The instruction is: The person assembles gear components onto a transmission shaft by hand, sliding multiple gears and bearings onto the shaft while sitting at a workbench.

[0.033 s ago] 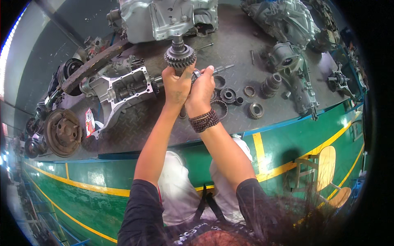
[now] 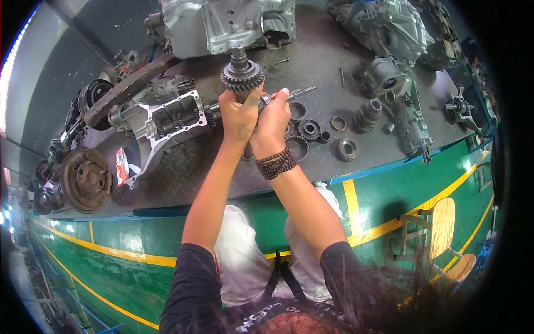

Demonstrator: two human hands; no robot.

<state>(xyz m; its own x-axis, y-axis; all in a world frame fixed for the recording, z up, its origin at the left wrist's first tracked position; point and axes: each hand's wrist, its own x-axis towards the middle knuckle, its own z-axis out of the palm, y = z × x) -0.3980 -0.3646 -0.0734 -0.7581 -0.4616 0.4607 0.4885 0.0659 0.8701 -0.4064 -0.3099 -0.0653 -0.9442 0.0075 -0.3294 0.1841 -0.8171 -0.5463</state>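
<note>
Gear [image 2: 242, 80] stands nearly upright at the upper middle of the frame, above the bench [image 2: 183, 172], with its short shaft [image 2: 240, 54] pointing toward the top edge. My left hand [image 2: 239, 119] is wrapped round the stem just below the teeth, thumb and fingers closed on it. My right hand [image 2: 272, 119] curls in close beside it; I cannot tell what its fingers are clamped on, though a bright metal ring [image 2: 266, 101] peeks out between the two.

To hold this well, I judge the load belongs low in the palm, with my fingertips clear of the tooth edges and my wrists straight, so the heavy top can't tip. Pressing both hands evenly should stop the stem from twisting. I'd also mind the loose rings [image 2: 343, 151] right of centre, easy to knock with a wrist.

The stem's lower end is lost behind my hands. A thin rod [image 2: 303, 92] pokes out to their right, and another shaft reaches them from the open case [image 2: 132, 118] at left; whether the two are one piece, I can't say. The large housing [image 2: 222, 28] is cut off by the top edge, and blurred hair [image 2: 397, 295] covers part of the lower right.
</note>
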